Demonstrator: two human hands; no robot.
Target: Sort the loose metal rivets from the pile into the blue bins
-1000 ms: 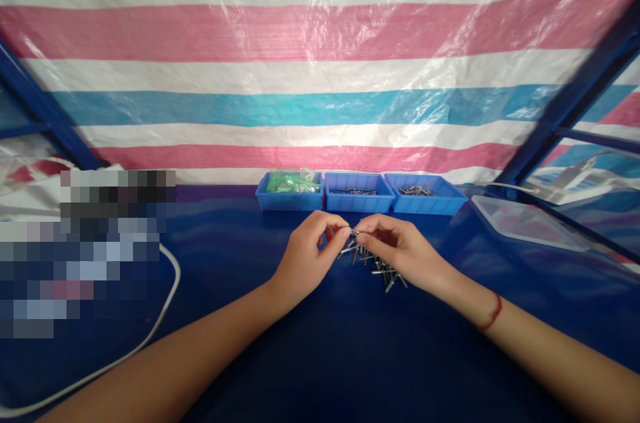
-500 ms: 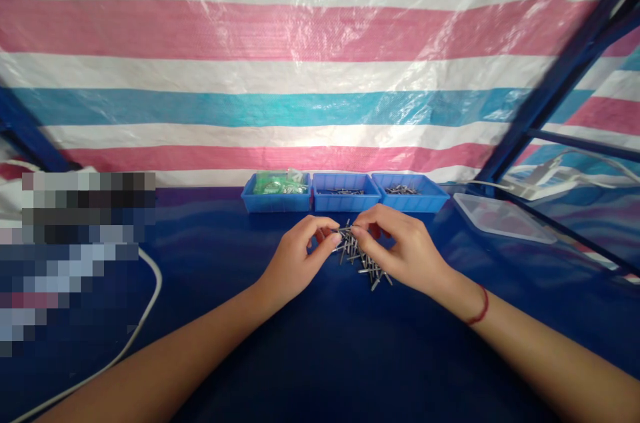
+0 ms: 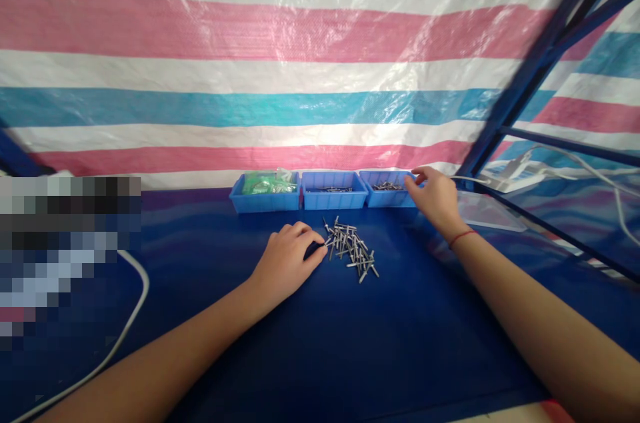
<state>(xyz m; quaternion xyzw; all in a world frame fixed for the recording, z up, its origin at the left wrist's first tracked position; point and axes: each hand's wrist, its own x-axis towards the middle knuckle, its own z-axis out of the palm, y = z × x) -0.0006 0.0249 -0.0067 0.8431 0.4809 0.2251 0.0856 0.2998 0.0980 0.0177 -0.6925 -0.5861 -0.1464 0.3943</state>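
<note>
Right hand has moved from the metal pieces to the right bin, fingers parted, suspending two-handed handling; left hand remains, grip unclear.

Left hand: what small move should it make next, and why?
The left hand should probably pinch one piece from the left edge of the metal pin pile: its fingertips are right there, while the right hand is away at the rightmost blue bin.
</note>
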